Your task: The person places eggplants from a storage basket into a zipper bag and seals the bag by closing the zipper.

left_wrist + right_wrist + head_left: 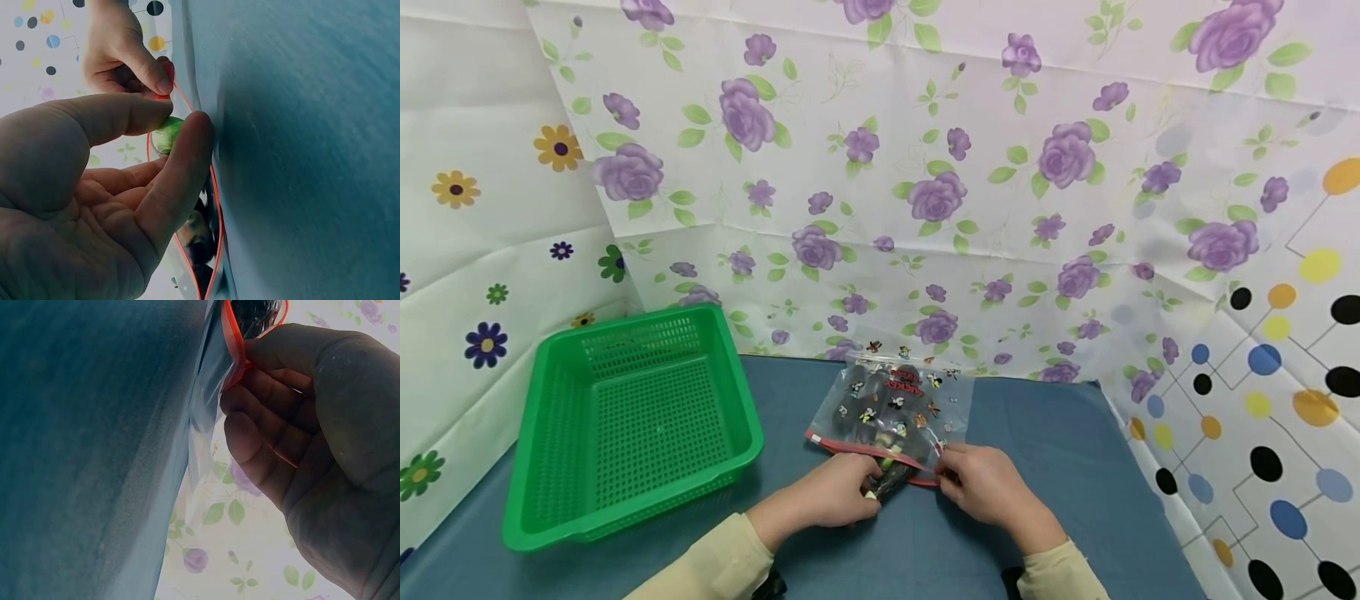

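A clear zip bag (951, 408) with cartoon prints and a red zip edge (865, 446) lies on the blue cloth, its mouth toward me. Several dark, rounded long things show through it. My left hand (838, 490) pinches a dark, shiny, long thing (895, 478) at the mouth; its kind is unclear. In the left wrist view its green end (165, 134) sits between thumb and finger, inside the parted red edges. My right hand (987, 487) pinches the bag's right corner by the zip, with the thumb against the red strip (234, 344) in the right wrist view.
To the left stands a green plastic basket (747, 417) with nothing seen in it. Blue cloth (1045, 433) covers the table. Flowered sheets (865, 208) hang behind and at the left, and a dotted sheet (1262, 417) hangs at the right.
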A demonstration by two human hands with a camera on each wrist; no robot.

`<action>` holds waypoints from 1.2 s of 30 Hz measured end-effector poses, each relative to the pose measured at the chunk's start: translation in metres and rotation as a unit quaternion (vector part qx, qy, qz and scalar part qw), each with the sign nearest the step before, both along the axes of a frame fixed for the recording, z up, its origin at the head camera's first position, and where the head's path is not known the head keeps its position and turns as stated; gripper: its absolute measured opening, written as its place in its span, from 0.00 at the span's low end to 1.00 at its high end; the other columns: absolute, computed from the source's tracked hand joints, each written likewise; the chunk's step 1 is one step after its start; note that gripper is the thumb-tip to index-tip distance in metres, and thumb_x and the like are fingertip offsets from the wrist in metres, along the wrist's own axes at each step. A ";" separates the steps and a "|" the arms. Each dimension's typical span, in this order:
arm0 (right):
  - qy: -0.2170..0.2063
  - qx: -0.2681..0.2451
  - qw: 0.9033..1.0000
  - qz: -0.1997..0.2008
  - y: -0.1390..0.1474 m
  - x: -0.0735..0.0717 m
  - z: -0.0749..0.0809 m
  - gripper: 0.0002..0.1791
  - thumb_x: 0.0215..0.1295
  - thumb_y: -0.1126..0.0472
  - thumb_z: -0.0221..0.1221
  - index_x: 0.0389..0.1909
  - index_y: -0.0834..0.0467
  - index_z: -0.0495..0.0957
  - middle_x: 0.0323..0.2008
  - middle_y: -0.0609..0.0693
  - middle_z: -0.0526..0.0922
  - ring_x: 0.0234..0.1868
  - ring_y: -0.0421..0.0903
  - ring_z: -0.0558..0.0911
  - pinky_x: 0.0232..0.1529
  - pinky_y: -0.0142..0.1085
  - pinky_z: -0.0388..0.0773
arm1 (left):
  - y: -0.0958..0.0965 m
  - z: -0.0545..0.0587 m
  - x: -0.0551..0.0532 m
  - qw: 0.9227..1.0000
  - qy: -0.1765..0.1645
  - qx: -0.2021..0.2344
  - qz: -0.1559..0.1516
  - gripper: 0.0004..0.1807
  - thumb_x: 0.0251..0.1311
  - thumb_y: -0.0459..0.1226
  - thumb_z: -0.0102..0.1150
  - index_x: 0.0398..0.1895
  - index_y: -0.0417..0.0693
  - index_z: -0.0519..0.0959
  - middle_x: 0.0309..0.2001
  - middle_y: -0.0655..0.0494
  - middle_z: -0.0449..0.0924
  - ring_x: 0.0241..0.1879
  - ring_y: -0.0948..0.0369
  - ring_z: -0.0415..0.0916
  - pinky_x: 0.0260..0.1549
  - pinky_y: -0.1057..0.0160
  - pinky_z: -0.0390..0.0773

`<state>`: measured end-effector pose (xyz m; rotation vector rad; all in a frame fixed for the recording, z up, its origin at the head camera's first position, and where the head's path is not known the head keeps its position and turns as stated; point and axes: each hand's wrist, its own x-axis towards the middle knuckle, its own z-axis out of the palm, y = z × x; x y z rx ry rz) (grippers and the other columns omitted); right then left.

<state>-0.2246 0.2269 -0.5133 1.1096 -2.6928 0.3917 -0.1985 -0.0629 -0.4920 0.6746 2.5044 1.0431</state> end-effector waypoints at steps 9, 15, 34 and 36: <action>0.001 0.002 1.000 -0.001 0.000 0.000 0.000 0.05 0.71 0.63 0.74 0.38 0.49 0.89 0.34 0.40 0.81 0.27 0.31 0.73 0.28 0.34 0.75 | 0.005 0.001 0.002 0.999 -0.025 0.025 0.017 0.25 0.73 0.35 0.70 0.69 0.32 0.81 0.18 0.56 0.84 0.14 0.59 0.82 0.18 0.60 0.82; 0.000 0.003 1.000 -0.005 0.000 0.000 0.000 0.06 0.71 0.63 0.74 0.38 0.49 0.88 0.34 0.39 0.81 0.27 0.30 0.73 0.28 0.34 0.75 | 0.009 -0.001 0.002 0.999 -0.037 0.030 0.023 0.17 0.75 0.36 0.70 0.60 0.36 0.85 0.16 0.56 0.83 0.14 0.57 0.83 0.19 0.58 0.83; -0.001 0.002 1.000 -0.002 -0.001 0.001 0.002 0.04 0.71 0.63 0.74 0.39 0.50 0.89 0.34 0.40 0.82 0.27 0.32 0.74 0.28 0.35 0.76 | 0.019 -0.003 -0.002 0.999 -0.018 0.015 0.044 0.15 0.76 0.40 0.70 0.27 0.50 0.81 0.19 0.53 0.84 0.12 0.59 0.81 0.15 0.56 0.81; 0.000 0.003 1.000 -0.003 -0.001 0.000 0.001 0.04 0.71 0.63 0.74 0.39 0.50 0.89 0.34 0.40 0.82 0.27 0.32 0.74 0.28 0.35 0.76 | 0.019 -0.003 -0.002 0.999 -0.013 0.013 0.051 0.15 0.74 0.40 0.72 0.28 0.50 0.80 0.17 0.54 0.82 0.11 0.59 0.81 0.15 0.57 0.81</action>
